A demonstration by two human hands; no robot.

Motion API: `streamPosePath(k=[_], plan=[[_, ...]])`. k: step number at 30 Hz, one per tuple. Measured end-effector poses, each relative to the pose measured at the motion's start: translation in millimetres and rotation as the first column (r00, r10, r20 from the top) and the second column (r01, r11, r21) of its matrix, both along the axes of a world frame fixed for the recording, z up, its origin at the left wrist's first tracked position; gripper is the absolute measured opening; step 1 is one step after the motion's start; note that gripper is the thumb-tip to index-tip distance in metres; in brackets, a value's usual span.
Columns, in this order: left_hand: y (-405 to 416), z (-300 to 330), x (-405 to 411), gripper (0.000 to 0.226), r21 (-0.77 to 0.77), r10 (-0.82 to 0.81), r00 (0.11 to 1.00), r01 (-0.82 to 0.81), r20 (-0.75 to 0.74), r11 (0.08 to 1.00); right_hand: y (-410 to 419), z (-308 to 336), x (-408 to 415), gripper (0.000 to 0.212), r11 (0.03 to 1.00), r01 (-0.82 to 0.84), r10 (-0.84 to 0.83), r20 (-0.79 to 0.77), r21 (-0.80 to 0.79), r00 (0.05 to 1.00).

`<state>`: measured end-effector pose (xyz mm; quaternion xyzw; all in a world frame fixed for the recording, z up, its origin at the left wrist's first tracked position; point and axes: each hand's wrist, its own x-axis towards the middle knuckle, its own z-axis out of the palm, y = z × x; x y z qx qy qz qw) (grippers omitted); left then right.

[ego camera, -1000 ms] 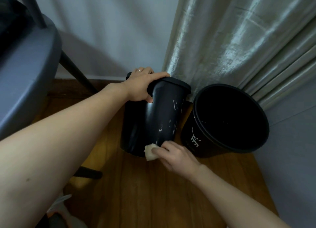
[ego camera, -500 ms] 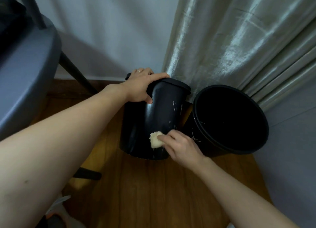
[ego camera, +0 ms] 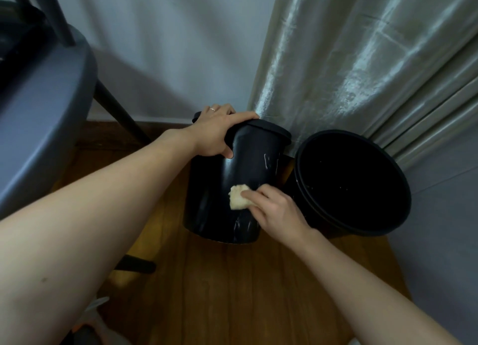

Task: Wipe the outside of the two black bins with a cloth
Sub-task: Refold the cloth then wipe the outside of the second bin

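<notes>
The lidded bin (ego camera: 227,186) stands tilted on the wooden floor (ego camera: 232,293), its lid leaning away toward the wall, and its glossy black side carries pale streaks both above and below the right hand (ego camera: 274,210). That hand has its fingers curled round a small cream cloth (ego camera: 238,200), pressing the wad flat against the bin's wall about halfway down. The left hand (ego camera: 219,132) grips the bin at the lid's edge, thumb down the near side and fingers over the top, and seems to be what holds the tilt. To wipe well here, the left hand should probably keep a firm hold so the bin does not skid or rock under the rubbing, while the right drives the cloth in long overlapping strokes up to the marks near the lid and down to those at the base. Turning the bin bit by bit under the left hand would bring the hidden far side round to the cloth. Just beside the right hand, on its outer side, the open bin (ego camera: 388,223) leans against the curtain (ego camera: 362,60); its outside looks not yet attended to. Beyond the left forearm stands a grey chair (ego camera: 38,137).
</notes>
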<state>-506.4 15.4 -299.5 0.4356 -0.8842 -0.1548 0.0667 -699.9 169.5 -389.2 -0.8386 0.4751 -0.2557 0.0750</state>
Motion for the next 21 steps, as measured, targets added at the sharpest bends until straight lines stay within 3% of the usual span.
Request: streamPosePath(k=[5,12,17,21], plan=[[-0.5,-0.9,-1.1,0.099,-0.001,-0.007,1.000,0.007,0.016,1.000,-13.5,7.3,5.6,0.031,0.978,0.208,-0.207,0.105,0.002,0.973],[-1.9,-2.5,-1.7,0.100,-0.005,-0.004,1.000,0.004,0.008,1.000,1.8,-0.2,3.7,0.025,0.999,-0.053,0.053,-0.026,0.013,0.998],[-2.8,-3.6,-1.6,0.100,-0.015,-0.017,1.000,0.017,0.017,1.000,-22.2,17.7,3.3,0.032,0.981,0.191,-0.188,0.077,-0.036,0.979],[-3.3,-4.1,-2.3,0.101,-0.011,-0.015,1.000,0.015,0.002,1.000,-5.6,2.9,2.2,0.033,0.996,0.083,-0.081,0.061,-0.033,0.995]])
